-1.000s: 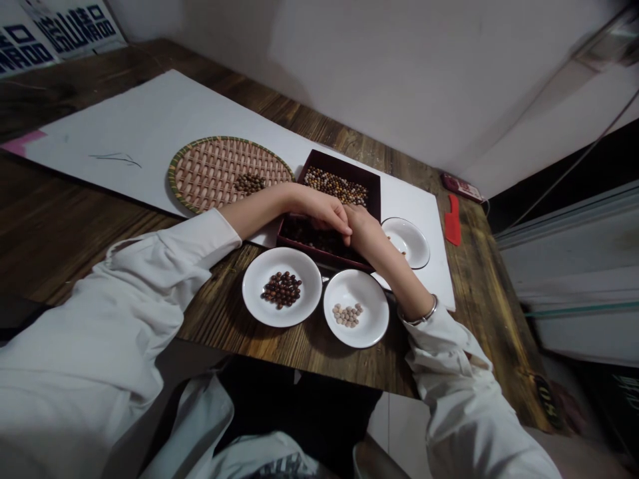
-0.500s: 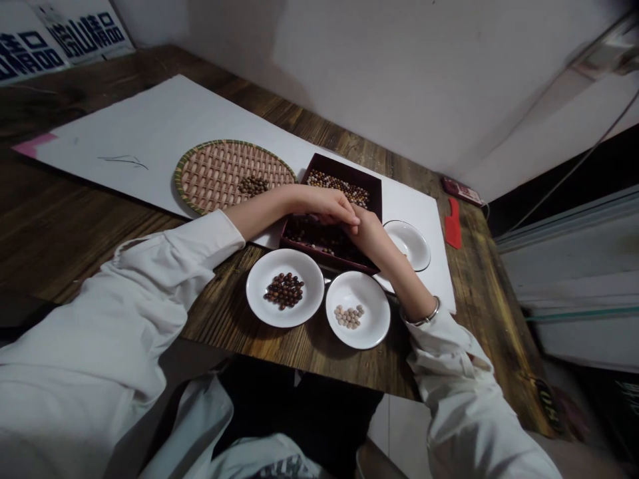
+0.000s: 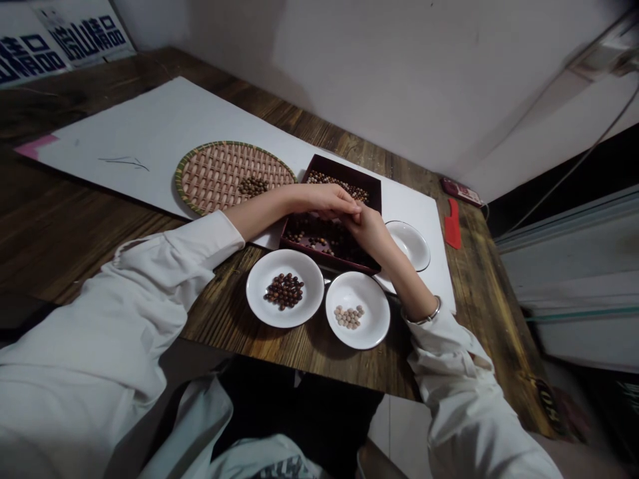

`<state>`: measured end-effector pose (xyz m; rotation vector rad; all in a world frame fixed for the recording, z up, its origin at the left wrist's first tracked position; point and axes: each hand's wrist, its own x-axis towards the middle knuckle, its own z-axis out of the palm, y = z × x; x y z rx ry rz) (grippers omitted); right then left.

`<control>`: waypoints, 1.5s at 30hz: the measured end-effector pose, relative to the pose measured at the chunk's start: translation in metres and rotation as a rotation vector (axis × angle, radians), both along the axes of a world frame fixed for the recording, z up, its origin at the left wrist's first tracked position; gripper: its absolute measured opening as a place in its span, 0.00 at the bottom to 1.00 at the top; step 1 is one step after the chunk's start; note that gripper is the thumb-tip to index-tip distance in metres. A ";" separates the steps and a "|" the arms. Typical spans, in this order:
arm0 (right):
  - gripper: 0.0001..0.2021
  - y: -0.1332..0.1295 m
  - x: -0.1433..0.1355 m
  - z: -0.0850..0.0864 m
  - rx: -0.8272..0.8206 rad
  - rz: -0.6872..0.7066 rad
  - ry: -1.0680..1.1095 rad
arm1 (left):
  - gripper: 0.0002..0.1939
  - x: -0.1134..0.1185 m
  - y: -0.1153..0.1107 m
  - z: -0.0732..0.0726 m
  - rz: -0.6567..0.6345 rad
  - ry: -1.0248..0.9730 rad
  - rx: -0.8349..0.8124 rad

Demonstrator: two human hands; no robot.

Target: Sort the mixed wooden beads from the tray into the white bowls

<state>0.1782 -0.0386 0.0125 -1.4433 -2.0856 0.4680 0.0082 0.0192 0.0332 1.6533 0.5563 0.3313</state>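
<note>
Above the dark red box [image 3: 332,256], which holds mixed beads, my left hand [image 3: 327,199] and my right hand [image 3: 367,226] meet at the fingertips. Both hands are closed; whatever lies between their fingers is hidden. Dark brown beads [image 3: 283,291] lie in a white bowl [image 3: 257,303] in front of the box. Pale beads [image 3: 349,317] sit in a second white bowl [image 3: 377,326] to its right. Behind my right forearm is another white dish [image 3: 417,246]. A round woven tray [image 3: 210,173] with a small pile of brownish beads [image 3: 253,185] stands left of the box.
A white board [image 3: 134,126] lies under the tray and box on the wooden table [image 3: 479,286]. Toward the right are a red comb-like tool [image 3: 452,225] and a dark red item [image 3: 462,191] with a cable. Signs [image 3: 90,33] lean at the back left.
My hands have shifted very slightly, with the fingertips now a little higher. More of the beads in the near part of the box show beneath them.
</note>
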 end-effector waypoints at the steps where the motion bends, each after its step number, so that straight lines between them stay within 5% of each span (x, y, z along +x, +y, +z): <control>1: 0.04 0.000 0.000 0.000 0.004 -0.001 0.010 | 0.14 0.000 0.000 0.000 0.003 -0.004 -0.001; 24: 0.07 -0.004 -0.003 0.014 -0.175 0.234 0.196 | 0.12 -0.003 0.006 0.002 0.126 -0.158 -0.113; 35: 0.12 -0.003 0.000 0.021 -0.302 0.253 0.326 | 0.08 -0.002 0.007 -0.004 0.150 -0.016 -0.058; 45: 0.16 -0.007 -0.003 0.027 -0.355 0.196 0.371 | 0.10 -0.002 -0.001 0.005 0.135 -0.042 -0.081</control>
